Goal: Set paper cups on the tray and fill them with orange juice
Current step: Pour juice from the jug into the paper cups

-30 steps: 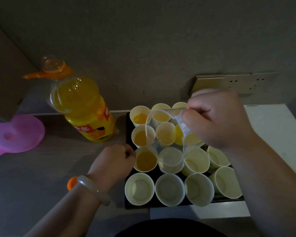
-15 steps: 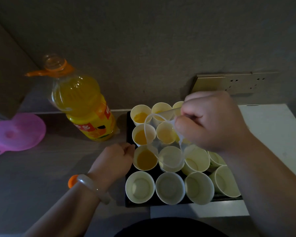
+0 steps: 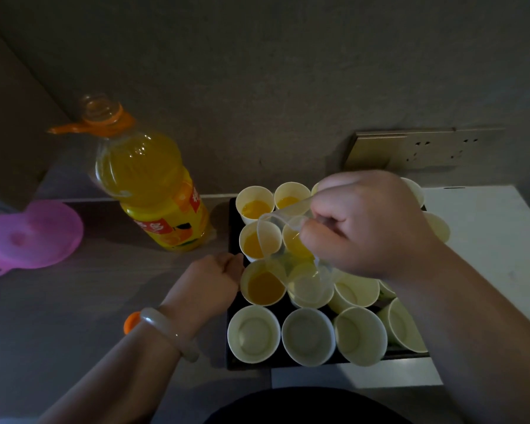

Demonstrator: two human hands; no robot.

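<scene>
Dim counter: nearest, the tray [image 3: 251,366] holds a front row of empty paper cups [image 3: 254,333]. Just beyond, the left hand [image 3: 205,283] curls against the tray's left rim, grip unclear. The right hand [image 3: 367,228] grips a clear jug [image 3: 300,270], tipped directly over the next cup [image 3: 311,290]. Far left stands the bottle [image 3: 149,191].

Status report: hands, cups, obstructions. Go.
Right hand gripping clear jug, tilted. Left hand against tray edge, grip unclear. Back-left cups filled, front row empty. Nothing blocking.

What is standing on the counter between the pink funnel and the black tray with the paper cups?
In the head view, the orange juice bottle stands between the pink funnel and the tray, nearer to the tray.
</scene>
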